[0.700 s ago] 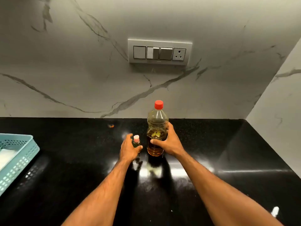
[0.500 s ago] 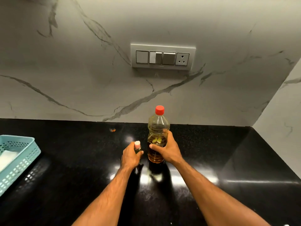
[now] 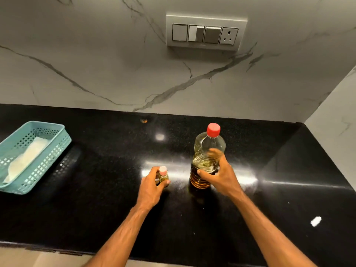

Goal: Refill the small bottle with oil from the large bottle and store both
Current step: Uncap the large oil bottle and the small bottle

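While both hands are on the table's bottles, each grips one: the left hand (image 3: pixel 152 186) is curled around the small clear glass bottle with a pink cap (image 3: pixel 163 175), fingers and thumb pinching its body, and the right hand (image 3: pixel 221 175) is wrapped around the lower half of the large clear plastic bottle of amber oil with a red cap (image 3: pixel 207 153). Two bottles counted, both upright and capped, standing apart near the middle of the glossy black stone table (image 3: pixel 107 189). One light blue perforated plastic basket (image 3: pixel 41 160) sits well to the left, holding one white folded cloth (image 3: pixel 27 158). One grey wall plate with three switches and one socket (image 3: pixel 206 31) is mounted on the white marble wall above.
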The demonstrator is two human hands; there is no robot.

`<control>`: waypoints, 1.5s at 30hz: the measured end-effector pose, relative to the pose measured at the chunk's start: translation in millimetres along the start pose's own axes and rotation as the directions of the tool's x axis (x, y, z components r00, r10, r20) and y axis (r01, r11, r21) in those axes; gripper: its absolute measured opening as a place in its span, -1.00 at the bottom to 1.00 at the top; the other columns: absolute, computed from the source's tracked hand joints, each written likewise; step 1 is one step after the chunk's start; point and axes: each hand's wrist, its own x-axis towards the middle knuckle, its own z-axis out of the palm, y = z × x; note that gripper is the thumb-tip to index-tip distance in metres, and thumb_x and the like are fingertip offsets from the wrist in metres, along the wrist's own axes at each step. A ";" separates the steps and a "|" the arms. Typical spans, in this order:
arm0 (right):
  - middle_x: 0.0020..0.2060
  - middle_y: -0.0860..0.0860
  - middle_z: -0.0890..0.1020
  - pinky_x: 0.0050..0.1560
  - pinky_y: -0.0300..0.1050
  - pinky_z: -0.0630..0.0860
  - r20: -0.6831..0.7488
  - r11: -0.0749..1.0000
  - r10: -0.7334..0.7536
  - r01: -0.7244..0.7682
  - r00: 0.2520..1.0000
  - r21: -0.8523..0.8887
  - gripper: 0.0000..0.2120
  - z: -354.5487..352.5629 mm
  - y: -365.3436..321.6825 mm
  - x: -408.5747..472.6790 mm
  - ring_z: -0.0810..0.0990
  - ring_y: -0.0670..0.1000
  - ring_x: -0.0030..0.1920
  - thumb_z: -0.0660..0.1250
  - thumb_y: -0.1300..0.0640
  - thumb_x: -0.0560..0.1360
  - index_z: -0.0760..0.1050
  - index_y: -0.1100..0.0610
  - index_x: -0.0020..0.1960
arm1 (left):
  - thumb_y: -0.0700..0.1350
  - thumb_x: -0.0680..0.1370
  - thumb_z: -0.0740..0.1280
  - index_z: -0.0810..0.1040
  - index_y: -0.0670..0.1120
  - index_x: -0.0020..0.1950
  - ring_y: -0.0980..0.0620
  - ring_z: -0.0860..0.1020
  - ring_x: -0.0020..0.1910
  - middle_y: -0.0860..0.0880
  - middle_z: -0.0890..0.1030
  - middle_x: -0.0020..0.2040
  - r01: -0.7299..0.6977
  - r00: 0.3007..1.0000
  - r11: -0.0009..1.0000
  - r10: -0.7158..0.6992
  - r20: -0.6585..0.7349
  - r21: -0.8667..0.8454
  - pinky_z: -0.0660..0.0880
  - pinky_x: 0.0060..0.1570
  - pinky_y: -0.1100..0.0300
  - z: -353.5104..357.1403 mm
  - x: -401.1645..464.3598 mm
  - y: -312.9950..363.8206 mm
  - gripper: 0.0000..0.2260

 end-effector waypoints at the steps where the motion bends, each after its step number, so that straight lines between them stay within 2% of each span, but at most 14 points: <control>1: 0.10 -0.21 0.55 0.02 -0.41 0.46 -0.004 1.000 0.008 -0.008 1.000 -0.004 -0.31 -1.9 0.7 -9.2 0.55 -0.29 0.09 0.56 0.12 0.32 0.28 -0.14 0.30 | -0.19 0.43 0.50 0.51 -0.06 0.11 0.18 0.60 -0.09 0.09 0.62 -0.09 0.004 1.000 1.000 -0.004 0.002 0.006 0.46 -0.10 0.45 -4.4 -3.9 -2.4 -0.70; 3: 0.12 -0.22 0.56 0.02 -0.42 0.46 -0.017 1.000 0.027 -0.027 1.000 -0.009 -0.30 -4.3 2.0 -25.5 0.55 -0.30 0.09 0.56 0.10 0.31 0.28 -0.14 0.33 | -0.20 0.42 0.51 0.52 -0.06 0.10 0.18 0.60 -0.10 0.07 0.63 -0.10 0.018 1.000 1.000 -0.018 0.005 0.004 0.51 -0.06 0.38 -12.0 -7.6 -7.5 -0.69; 7: 0.10 -0.24 0.55 0.03 -0.34 0.47 -0.039 0.998 0.058 -0.058 0.998 0.022 -0.31 -2.7 -2.9 -40.3 0.54 -0.30 0.10 0.55 0.18 0.33 0.27 -0.22 0.28 | -0.22 0.43 0.50 0.53 -0.07 0.09 0.15 0.61 -0.10 0.04 0.63 -0.09 0.010 1.000 1.000 -0.010 0.020 -0.002 0.44 -0.17 0.54 -21.2 -0.3 -7.8 -0.71; 10: 0.08 -0.25 0.56 0.03 -0.35 0.46 -0.048 0.997 0.069 -0.067 0.997 0.040 -0.35 1.6 -8.1 -41.9 0.54 -0.31 0.09 0.53 0.12 0.30 0.30 -0.24 0.24 | -0.23 0.44 0.49 0.52 -0.07 0.05 0.14 0.61 -0.11 0.02 0.63 -0.08 0.006 1.000 1.000 -0.005 0.028 -0.006 0.43 -0.20 0.55 -22.5 6.7 -9.0 -0.74; 16: 0.18 -0.20 0.51 0.16 -0.20 0.49 0.011 0.996 0.083 -0.083 0.997 0.037 -0.22 5.8 -13.6 -36.7 0.50 -0.31 0.17 0.47 -0.10 0.22 0.27 -0.04 0.38 | -0.25 0.43 0.49 0.51 -0.03 0.02 0.23 0.57 -0.16 0.06 0.62 -0.15 -0.039 0.999 0.999 0.039 0.034 0.004 0.43 -0.20 0.53 -21.0 12.3 -14.1 -0.74; 20: 0.18 -0.18 0.53 0.16 -0.21 0.49 0.011 0.996 0.086 -0.086 0.996 0.022 -0.25 7.1 -14.2 -35.8 0.52 -0.27 0.16 0.50 -0.02 0.27 0.26 -0.05 0.37 | -0.22 0.44 0.49 0.53 -0.05 0.05 0.15 0.61 -0.13 0.05 0.64 -0.14 -0.040 0.998 0.999 0.040 0.048 0.007 0.45 -0.18 0.41 -19.4 13.1 -21.0 -0.75; 24: 0.19 -0.20 0.51 0.17 -0.25 0.47 0.007 0.995 0.096 -0.096 0.995 0.012 -0.25 6.6 -13.6 -34.9 0.49 -0.30 0.17 0.50 0.01 0.28 0.25 -0.05 0.38 | -0.25 0.44 0.49 0.53 -0.11 0.03 0.16 0.59 -0.13 0.01 0.63 -0.12 -0.028 0.997 0.999 0.029 0.074 -0.016 0.44 -0.20 0.53 -21.8 16.5 -21.6 -0.76; 29: 0.20 -0.16 0.52 0.17 -0.25 0.47 0.010 0.995 0.100 -0.100 0.995 0.016 -0.25 6.9 -10.7 -35.2 0.51 -0.26 0.18 0.51 0.06 0.30 0.25 -0.01 0.40 | -0.24 0.45 0.48 0.52 -0.11 0.00 0.21 0.58 -0.13 0.09 0.62 -0.15 -0.014 0.995 0.999 0.018 0.103 -0.043 0.50 -0.12 0.41 -23.4 17.6 -20.9 -0.80; 32: 0.20 -0.17 0.52 0.19 -0.23 0.46 0.013 0.994 0.106 -0.106 0.994 0.023 -0.22 7.2 -11.7 -35.1 0.50 -0.26 0.20 0.50 -0.05 0.26 0.26 -0.01 0.40 | -0.23 0.43 0.50 0.51 -0.10 0.17 0.15 0.59 0.00 0.04 0.63 0.01 0.022 0.990 0.995 -0.007 0.142 -0.098 0.55 0.15 0.17 -21.9 18.7 -25.3 -0.65; 36: 0.20 -0.23 0.48 0.10 -0.38 0.43 0.023 0.995 0.100 -0.101 0.995 0.025 -0.21 7.0 -13.6 -36.2 0.45 -0.36 0.19 0.48 -0.07 0.25 0.24 -0.01 0.40 | -0.19 0.39 0.54 0.30 -0.01 0.48 0.05 0.49 0.26 -0.05 0.51 0.31 0.073 0.981 0.983 -0.041 0.188 -0.171 0.45 0.24 0.18 -26.4 16.4 -31.8 -0.28; 39: 0.21 -0.19 0.49 0.16 -0.29 0.45 0.020 0.994 0.106 -0.107 0.994 0.028 -0.20 7.5 -11.0 -35.3 0.48 -0.28 0.20 0.49 -0.06 0.26 0.23 -0.03 0.41 | -0.06 0.40 0.53 0.18 0.05 0.54 0.02 0.38 0.40 -0.09 0.37 0.46 0.071 0.993 0.982 -0.052 0.106 -0.175 0.39 0.34 0.09 -37.2 10.7 -28.4 -0.20; 41: 0.21 -0.17 0.50 0.19 -0.21 0.46 0.023 0.993 0.114 -0.115 0.993 0.027 -0.22 7.3 -9.5 -34.4 0.49 -0.24 0.21 0.50 -0.03 0.27 0.23 -0.03 0.41 | 0.02 0.45 0.47 0.24 0.04 0.51 0.08 0.37 0.39 -0.03 0.35 0.47 -0.032 0.996 0.981 0.015 -0.087 -0.193 0.40 0.30 0.12 -46.9 2.2 -3.9 -0.31; 43: 0.21 -0.17 0.51 0.19 -0.21 0.46 0.023 0.993 0.116 -0.117 0.993 0.023 -0.23 7.2 -8.9 -33.3 0.50 -0.25 0.19 0.50 0.01 0.28 0.23 -0.03 0.41 | 0.01 0.51 0.41 0.39 0.01 0.41 0.15 0.45 0.27 0.03 0.45 0.33 -0.265 0.941 0.948 0.214 -0.264 -0.177 0.46 0.18 0.22 -57.5 -3.3 44.1 -0.51; 45: 0.20 -0.14 0.54 0.20 -0.20 0.47 0.020 0.993 0.117 -0.117 0.993 0.026 -0.23 7.7 -8.5 -31.6 0.53 -0.23 0.18 0.51 0.02 0.27 0.25 -0.03 0.40 | -0.06 0.54 0.38 0.50 -0.06 0.29 0.15 0.55 0.10 0.01 0.55 0.16 -0.472 0.869 0.865 0.424 -0.256 -0.171 0.51 0.02 0.33 -65.6 -1.3 100.4 -0.67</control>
